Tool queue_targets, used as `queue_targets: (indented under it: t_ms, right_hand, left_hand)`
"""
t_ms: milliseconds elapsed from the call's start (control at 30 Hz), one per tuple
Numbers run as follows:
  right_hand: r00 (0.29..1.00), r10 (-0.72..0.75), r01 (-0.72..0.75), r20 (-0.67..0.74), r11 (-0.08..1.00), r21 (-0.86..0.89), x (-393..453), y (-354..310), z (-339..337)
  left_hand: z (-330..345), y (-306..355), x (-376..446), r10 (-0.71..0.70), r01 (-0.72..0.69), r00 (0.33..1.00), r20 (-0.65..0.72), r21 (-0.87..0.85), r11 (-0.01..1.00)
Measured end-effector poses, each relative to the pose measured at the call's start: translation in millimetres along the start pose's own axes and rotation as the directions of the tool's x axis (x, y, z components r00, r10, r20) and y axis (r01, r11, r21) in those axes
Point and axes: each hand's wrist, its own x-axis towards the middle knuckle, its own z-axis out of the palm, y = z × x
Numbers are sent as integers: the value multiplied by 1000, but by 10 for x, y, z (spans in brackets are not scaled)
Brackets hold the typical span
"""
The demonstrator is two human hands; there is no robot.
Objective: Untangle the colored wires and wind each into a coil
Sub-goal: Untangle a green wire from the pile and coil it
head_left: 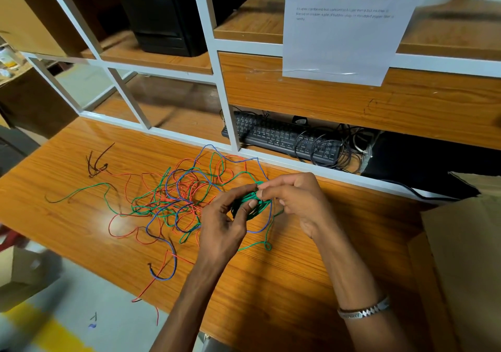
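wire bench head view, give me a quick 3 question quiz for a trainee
1. True or false: both hands hold the green coil.
2. Which wire colour is being wound? A) red B) green C) blue
3. Fill in: behind the white frame, on the low shelf, lies a black ____.

Key
1. True: the left hand and right hand both grip it above the wooden table.
2. B; the red wire and blue wire still lie in the tangle.
3. keyboard
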Motion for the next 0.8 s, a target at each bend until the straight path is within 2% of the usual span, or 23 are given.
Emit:
queue_targets:
  t_ms: [100,167,300,400,667,800]
  right_hand:
    - [998,-62,60,-34,997,-50,8,31,47]
    - [997,-69,67,-36,996,-63,12,55,54]
    - [997,-79,80,-17,996,50,-36,66,61]
    - [994,-113,113,-15,992,54,-50,78,74]
    - [981,-196,183,-9,931,-314,-5,83,28]
    - [977,-201,212,69,937,-277,20,78,-40]
  left_hand:
    - [-14,-26,-11,-17,17,1000,-1,3,1000]
    - [-8,-15,-25,-56,56,998,-6,-63,996]
    - [-17,36,-24,-160,157,987,-1,-207,966]
    - [-33,53,-22,-188,186,982,10,-228,956]
    - [-37,-12,-53,-101,102,995,8,-84,991]
    - [-52,0,-48,-129,133,991,40,-143,981]
